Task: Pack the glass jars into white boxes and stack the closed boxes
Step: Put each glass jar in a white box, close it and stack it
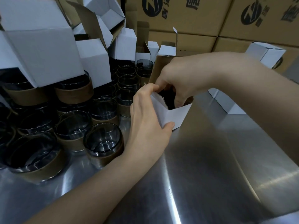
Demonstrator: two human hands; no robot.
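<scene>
A small white box [174, 115] stands open on the steel table [210, 159], with a dark glass jar [168, 98] inside it. My left hand [148, 120] grips the box's near left corner and a side flap. My right hand [174, 80] reaches over the opening, fingers curled on the jar and the far flap. Several dark glass jars with brown paper sleeves [103, 143] crowd the table to the left. Open white boxes [43, 46] sit upside down over jars at the far left.
Closed white boxes lie at the right [229, 102] and far right [267, 54]. More open white boxes [126, 44] stand behind the jars. Printed brown cartons [194, 16] form a wall at the back.
</scene>
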